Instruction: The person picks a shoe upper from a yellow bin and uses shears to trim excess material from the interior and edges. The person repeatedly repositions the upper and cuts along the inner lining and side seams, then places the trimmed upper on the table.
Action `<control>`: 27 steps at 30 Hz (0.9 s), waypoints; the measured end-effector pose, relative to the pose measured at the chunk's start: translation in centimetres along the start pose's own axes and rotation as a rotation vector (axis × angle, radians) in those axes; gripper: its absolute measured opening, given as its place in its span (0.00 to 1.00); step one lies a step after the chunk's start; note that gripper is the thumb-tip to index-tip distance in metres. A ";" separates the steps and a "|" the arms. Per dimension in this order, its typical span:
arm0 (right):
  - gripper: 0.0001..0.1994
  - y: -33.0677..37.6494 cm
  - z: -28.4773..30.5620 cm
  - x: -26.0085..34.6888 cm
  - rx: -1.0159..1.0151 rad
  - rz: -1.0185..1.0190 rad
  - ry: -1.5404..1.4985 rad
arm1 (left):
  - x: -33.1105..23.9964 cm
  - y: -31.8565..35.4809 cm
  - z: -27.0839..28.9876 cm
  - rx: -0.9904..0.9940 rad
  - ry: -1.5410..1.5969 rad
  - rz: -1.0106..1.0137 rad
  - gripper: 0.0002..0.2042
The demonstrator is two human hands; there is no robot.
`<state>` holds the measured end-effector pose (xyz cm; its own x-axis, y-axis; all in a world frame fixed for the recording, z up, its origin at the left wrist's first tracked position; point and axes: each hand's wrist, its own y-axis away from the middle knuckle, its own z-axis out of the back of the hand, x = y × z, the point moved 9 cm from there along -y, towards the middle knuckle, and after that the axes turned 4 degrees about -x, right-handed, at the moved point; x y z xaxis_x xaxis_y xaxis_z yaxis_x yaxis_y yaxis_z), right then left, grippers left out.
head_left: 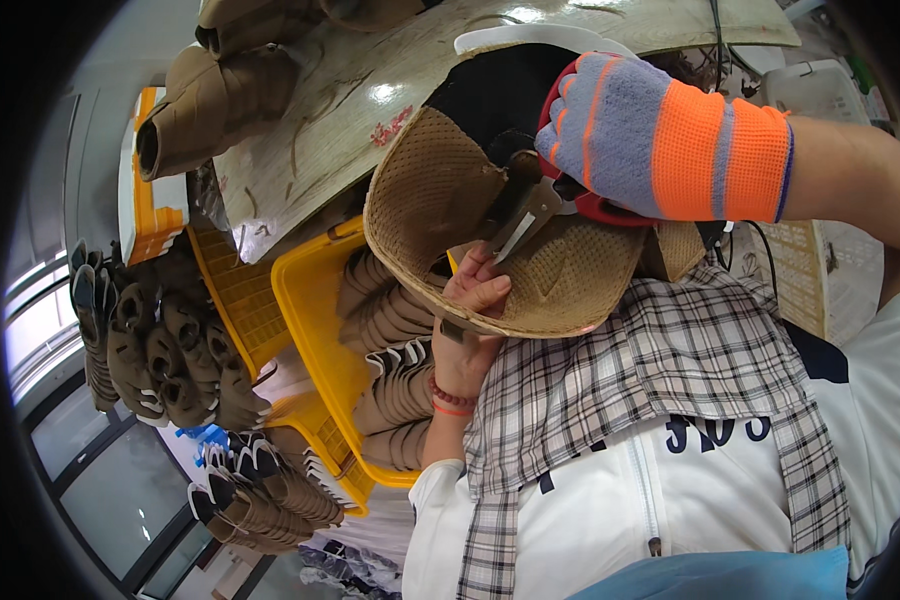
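A tan shoe upper [420,195] with a mesh lining and black fabric at its far end is spread wide in front of my chest. My bare left hand [478,292], with a beaded bracelet at its wrist, grips the upper at its near left edge, fingertips showing inside the opening. In a grey and orange knit glove, my right hand [610,130] is closed around red-handled scissors [526,222]. Their blades point down and left into the upper, tips close to my left fingers. Whether the blades touch the lining I cannot tell.
Past the upper stands a worn table [315,140] with several tan shoe uppers [220,105]. A yellow crate [320,330] of stacked uppers sits to the left, and more bundled uppers [170,350] lie beyond it. A plaid apron [610,380] covers my lap.
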<state>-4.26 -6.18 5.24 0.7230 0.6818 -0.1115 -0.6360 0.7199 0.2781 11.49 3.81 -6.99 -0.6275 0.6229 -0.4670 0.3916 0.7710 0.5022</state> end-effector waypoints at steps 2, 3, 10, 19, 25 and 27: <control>0.13 -0.2 -0.4 -0.3 -0.039 -0.022 -0.111 | -0.1 0.1 -2.0 -0.118 -0.018 0.029 0.20; 0.13 -0.1 -0.4 -0.6 -0.063 -0.032 -0.165 | -0.2 0.2 -2.6 -0.177 -0.029 0.041 0.19; 0.20 0.6 0.7 -1.9 -0.046 -0.011 0.057 | -0.2 0.5 -1.3 -0.159 -0.035 -0.001 0.20; 0.26 2.7 3.1 -3.8 0.000 0.059 -0.128 | -0.9 -0.1 -2.6 -0.028 -0.102 -0.084 0.19; 0.20 3.7 3.1 -5.4 -0.116 -0.033 -0.120 | -1.2 0.4 -2.5 -0.069 -0.231 -0.138 0.21; 0.19 3.6 2.8 -4.9 -0.021 -0.023 -0.154 | -1.1 0.6 -2.2 -0.067 -0.220 -0.152 0.21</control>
<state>-9.33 -7.28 9.47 0.7691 0.6384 0.0304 -0.6233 0.7386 0.2571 10.95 3.24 -4.57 -0.5114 0.5203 -0.6839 0.2541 0.8519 0.4580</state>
